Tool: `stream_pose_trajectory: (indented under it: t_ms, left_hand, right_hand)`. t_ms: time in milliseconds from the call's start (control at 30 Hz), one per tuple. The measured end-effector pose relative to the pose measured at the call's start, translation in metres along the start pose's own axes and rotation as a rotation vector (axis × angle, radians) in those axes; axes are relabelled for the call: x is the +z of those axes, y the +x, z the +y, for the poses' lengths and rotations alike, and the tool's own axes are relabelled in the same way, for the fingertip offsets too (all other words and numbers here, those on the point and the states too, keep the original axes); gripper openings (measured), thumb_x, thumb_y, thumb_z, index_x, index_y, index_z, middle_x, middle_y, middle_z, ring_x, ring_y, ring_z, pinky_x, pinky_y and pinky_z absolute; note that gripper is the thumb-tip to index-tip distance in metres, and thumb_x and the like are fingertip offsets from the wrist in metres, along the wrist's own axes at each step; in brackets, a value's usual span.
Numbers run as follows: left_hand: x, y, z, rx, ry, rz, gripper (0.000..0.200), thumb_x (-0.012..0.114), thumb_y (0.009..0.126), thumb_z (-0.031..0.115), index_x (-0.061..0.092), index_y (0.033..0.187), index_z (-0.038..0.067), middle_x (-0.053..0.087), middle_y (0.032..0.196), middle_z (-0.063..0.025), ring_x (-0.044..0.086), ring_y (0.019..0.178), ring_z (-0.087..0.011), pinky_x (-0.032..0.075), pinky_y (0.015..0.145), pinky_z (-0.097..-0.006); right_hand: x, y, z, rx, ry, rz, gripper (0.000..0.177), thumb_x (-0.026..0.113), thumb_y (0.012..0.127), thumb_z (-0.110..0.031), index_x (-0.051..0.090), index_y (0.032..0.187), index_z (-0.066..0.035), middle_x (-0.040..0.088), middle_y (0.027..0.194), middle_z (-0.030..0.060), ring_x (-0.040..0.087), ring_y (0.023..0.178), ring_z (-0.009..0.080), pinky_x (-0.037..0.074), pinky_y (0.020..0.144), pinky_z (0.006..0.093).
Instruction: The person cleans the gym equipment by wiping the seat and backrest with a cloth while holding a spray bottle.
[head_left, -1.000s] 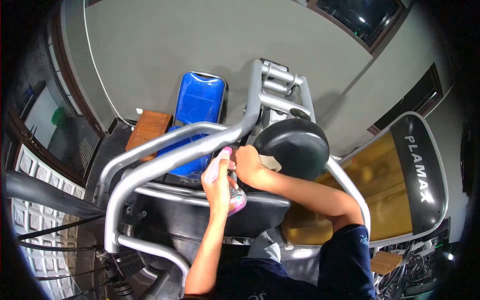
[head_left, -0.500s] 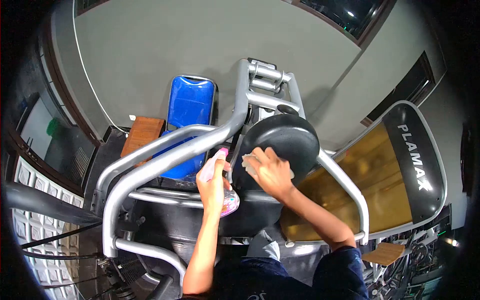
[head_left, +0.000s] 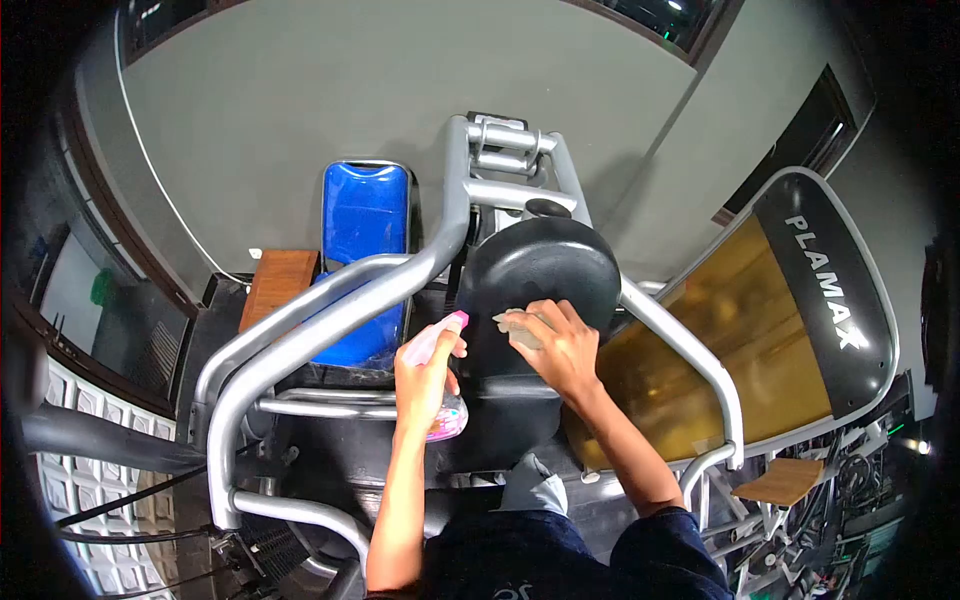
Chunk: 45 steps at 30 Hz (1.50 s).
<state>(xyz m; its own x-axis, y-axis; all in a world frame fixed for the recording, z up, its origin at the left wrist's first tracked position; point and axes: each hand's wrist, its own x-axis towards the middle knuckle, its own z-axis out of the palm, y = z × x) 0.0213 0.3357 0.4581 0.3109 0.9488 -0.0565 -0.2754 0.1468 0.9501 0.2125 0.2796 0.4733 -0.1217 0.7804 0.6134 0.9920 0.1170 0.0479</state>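
A clear spray bottle with a pink nozzle is wrapped in the fingers of my left hand, upright in front of the machine. My right hand holds a pale crumpled cloth, pinched between thumb and fingers, just right of the nozzle. Behind both hands is the round black backrest pad of a gym machine. The black seat lies below it. Whether the cloth touches the pad I cannot tell.
Grey metal tubes curve round the left side, another tube round the right. A blue chair and a wooden stool stand by the wall. The PLAMAX panel is at the right.
My right hand and the cloth have shifted slightly right and down relative to the pad. The bottle stays in my left hand. The whole view has moved a little.
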Motion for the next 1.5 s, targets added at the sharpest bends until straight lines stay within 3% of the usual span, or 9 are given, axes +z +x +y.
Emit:
stream_pose_trajectory:
  t_ms: [300,567,700,833,1100,1300,1500]
  left_hand:
    - [-0.002,-0.002,-0.004,-0.032,0.074,-0.217,0.033,0.061,0.093,0.03,0.068,0.11,0.002,0.063,0.079,-0.0041,0.053,0.05,-0.0077,0.041,0.041,-0.0214]
    - [0.008,-0.007,-0.007,-0.025,0.134,-0.316,0.03,0.059,0.094,0.026,0.067,0.108,0.0,0.063,0.081,-0.0051,0.056,0.058,-0.0082,0.043,0.043,-0.0218]
    - [0.005,-0.007,-0.007,-0.003,0.155,-0.426,0.029,0.058,0.095,0.025,0.066,0.108,-0.001,0.062,0.083,-0.0057,0.056,0.057,-0.0081,0.043,0.044,-0.022]
    - [0.01,-0.009,-0.005,-0.009,0.147,-0.408,0.031,0.058,0.096,0.026,0.065,0.108,-0.001,0.062,0.082,-0.0055,0.056,0.056,-0.0076,0.043,0.044,-0.0214]
    - [0.03,-0.02,-0.017,0.001,0.184,-0.472,0.033,0.056,0.097,0.027,0.065,0.111,-0.001,0.061,0.083,-0.0051,0.054,0.054,-0.0076,0.044,0.046,-0.0213]
    - [0.036,-0.023,-0.024,0.043,0.202,-0.376,0.034,0.054,0.098,0.026,0.062,0.116,-0.002,0.061,0.087,-0.0065,0.054,0.052,-0.0098,0.045,0.048,-0.0232]
    - [0.049,-0.03,-0.03,0.041,0.155,-0.329,0.035,0.053,0.098,0.027,0.061,0.116,-0.001,0.062,0.087,-0.0066,0.054,0.051,-0.011,0.044,0.049,-0.024]
  right_hand:
    - [0.018,-0.054,0.001,0.092,0.106,-0.089,0.032,0.078,0.067,-0.024,0.069,0.098,-0.028,0.058,0.092,-0.0065,0.057,0.08,0.0145,0.054,0.058,0.0304]
    - [0.006,-0.03,0.019,0.291,0.164,0.267,0.033,0.08,0.061,-0.015,0.072,0.092,-0.022,0.061,0.09,-0.0027,0.06,0.078,0.019,0.052,0.064,0.0335]
    - [0.018,-0.053,0.004,0.325,0.244,0.162,0.034,0.08,0.059,-0.011,0.072,0.09,-0.019,0.062,0.091,0.0013,0.062,0.079,0.0212,0.053,0.067,0.0333]
    - [0.021,-0.081,0.015,0.324,0.216,0.086,0.033,0.081,0.06,-0.016,0.072,0.091,-0.025,0.061,0.092,-0.0049,0.061,0.078,0.018,0.053,0.061,0.0336]
    - [-0.001,-0.05,0.047,0.377,0.22,0.322,0.031,0.079,0.062,-0.013,0.072,0.091,-0.02,0.061,0.09,-0.0001,0.061,0.078,0.022,0.052,0.066,0.0353]
    - [0.017,-0.095,0.036,0.446,0.311,0.202,0.032,0.08,0.059,-0.012,0.073,0.09,-0.019,0.063,0.091,0.0003,0.062,0.08,0.0209,0.053,0.07,0.0341]
    - [-0.002,-0.082,0.059,0.453,0.293,0.284,0.028,0.078,0.063,-0.015,0.073,0.09,-0.02,0.061,0.09,-0.0021,0.061,0.079,0.0207,0.053,0.067,0.0358]
